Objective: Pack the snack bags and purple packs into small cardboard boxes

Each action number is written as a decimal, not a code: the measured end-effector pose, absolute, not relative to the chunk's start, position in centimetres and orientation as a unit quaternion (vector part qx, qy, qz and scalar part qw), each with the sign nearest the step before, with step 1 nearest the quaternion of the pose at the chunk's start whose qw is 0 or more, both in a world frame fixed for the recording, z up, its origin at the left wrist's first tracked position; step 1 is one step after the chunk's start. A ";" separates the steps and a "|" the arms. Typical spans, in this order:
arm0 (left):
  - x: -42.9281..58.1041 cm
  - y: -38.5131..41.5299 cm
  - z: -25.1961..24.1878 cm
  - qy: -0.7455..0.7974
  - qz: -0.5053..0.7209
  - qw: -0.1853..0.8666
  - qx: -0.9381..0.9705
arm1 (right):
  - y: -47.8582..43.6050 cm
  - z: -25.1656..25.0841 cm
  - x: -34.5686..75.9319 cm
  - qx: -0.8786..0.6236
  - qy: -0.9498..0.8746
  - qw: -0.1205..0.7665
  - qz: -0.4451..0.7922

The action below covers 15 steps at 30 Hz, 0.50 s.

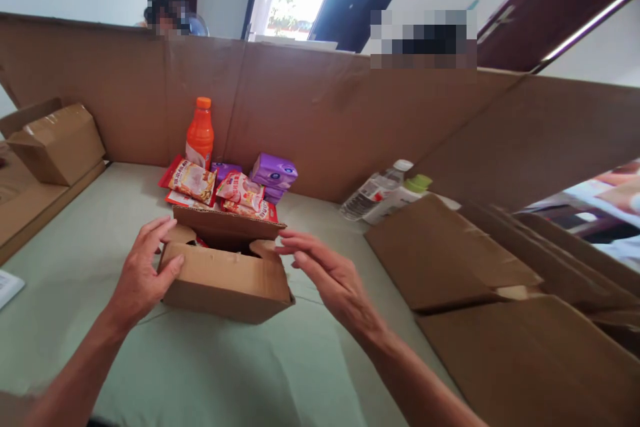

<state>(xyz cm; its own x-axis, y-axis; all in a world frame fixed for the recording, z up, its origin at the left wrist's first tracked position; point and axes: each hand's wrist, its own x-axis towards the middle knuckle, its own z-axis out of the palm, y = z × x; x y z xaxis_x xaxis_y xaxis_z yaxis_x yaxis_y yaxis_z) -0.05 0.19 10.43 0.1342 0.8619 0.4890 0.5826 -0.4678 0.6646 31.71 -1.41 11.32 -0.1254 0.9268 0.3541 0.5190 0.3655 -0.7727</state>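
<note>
A small cardboard box [225,280] stands in front of me, with its back flap [227,227] raised and its side flaps tilted over the opening. Something red shows inside, mostly hidden. My left hand [147,267] grips the box's left end, its thumb on the front top edge and its fingers by the left flap. At the right end, my right hand [330,273] has its fingers stretched out beside the right flap [267,249], holding nothing. Behind the box lie red snack bags [193,181], purple tissue packs [274,171] and an orange bottle [201,133].
A clear plastic bottle [373,193] and a white bottle with a green cap [400,200] lean at the right. Cardboard boxes [460,260] stand near them. Another open box [65,143] is at far left. A tall cardboard wall [310,107] borders the table [240,373]; people are beyond it.
</note>
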 end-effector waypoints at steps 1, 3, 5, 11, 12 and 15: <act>0.2 0.2 10.1 0.487 0.448 0.134 0.737 | -1.5 11.3 31.7 -0.520 -0.705 0.441 0.195; 0.4 0.2 9.5 0.483 0.457 0.108 0.739 | -1.5 11.5 31.3 -0.521 -0.715 0.451 0.118; 0.5 0.3 9.1 0.487 0.456 0.103 0.738 | -1.1 11.7 30.8 -0.498 -0.759 0.414 0.069; -0.2 0.3 8.0 0.489 0.417 0.137 0.754 | -1.6 10.6 30.1 -0.424 -0.885 0.193 0.025; -0.4 0.3 7.9 0.489 0.409 0.156 0.755 | -1.9 10.2 30.2 -0.424 -0.887 0.183 0.023; -1.3 1.1 8.4 0.483 0.376 0.208 0.763 | -2.5 9.0 30.6 -0.419 -0.886 0.197 0.039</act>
<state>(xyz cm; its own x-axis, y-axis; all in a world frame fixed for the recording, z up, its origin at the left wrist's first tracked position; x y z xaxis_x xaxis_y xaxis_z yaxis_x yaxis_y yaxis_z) -1.31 1.09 8.40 0.2499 0.8933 0.3736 0.5806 -0.4471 0.6804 30.64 -2.51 9.05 -0.5724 0.7569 0.3154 0.7261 0.6466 -0.2339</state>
